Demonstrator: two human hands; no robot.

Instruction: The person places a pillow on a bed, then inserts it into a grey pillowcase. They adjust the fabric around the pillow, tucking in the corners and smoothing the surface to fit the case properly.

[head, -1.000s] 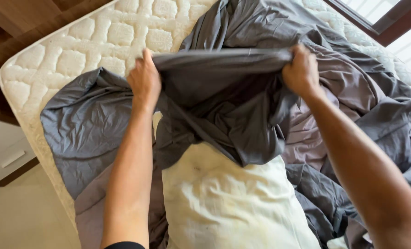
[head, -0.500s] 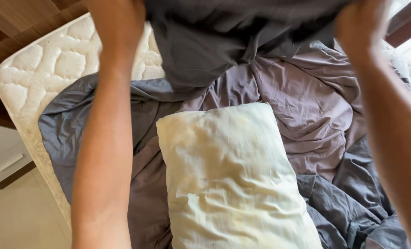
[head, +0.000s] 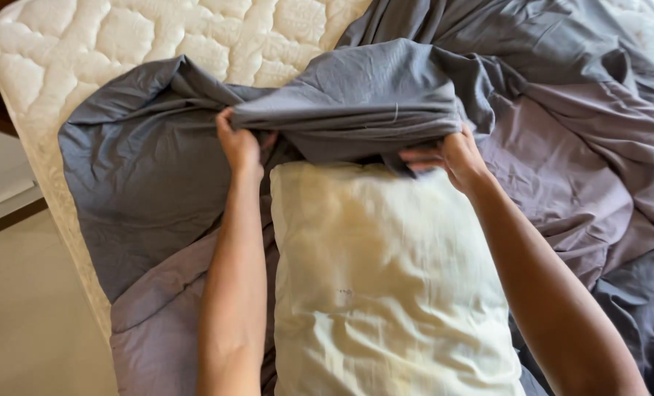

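Scene: a bare quilted white mattress seen from above, strewn with loose grey bedding.
Left hand: fingers closed on the edge of a grey pillowcase, gripping its open end at the left side.
Right hand: fingers curled and clamped on the same open end at its right side, thumb under the cloth.
Hands together or apart: apart, one at each top corner of the pillow, with the pillowcase opening stretched between them.
Pillowcase: bunched up in folds just beyond the pillow's top edge, touching it; whether it already covers the top edge I cannot tell.
Pillow: cream, uncovered, lying lengthwise between the two forearms, near the mattress's near edge.
Grey sheet: spread and creased under the pillow, reaching the mattress's left edge.
Rumpled grey cover: heaped across the right side of the mattress.
Floor: pale, showing past the mattress's left edge.
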